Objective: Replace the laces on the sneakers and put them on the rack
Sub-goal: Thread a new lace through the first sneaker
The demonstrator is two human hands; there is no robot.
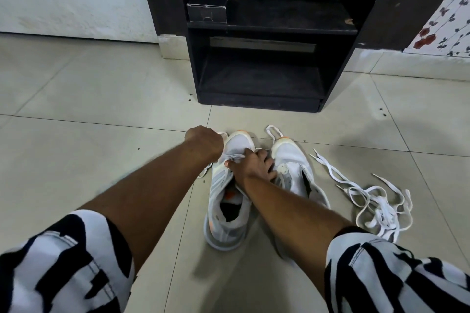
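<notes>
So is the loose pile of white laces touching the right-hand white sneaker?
Apart. The head view shows bare tile between the lace pile and the right-hand sneaker.

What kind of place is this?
Likely a home room or entryway: tiled floor, a dark wooden shoe rack against a plain wall, and floral fabric at the right edge.
</notes>
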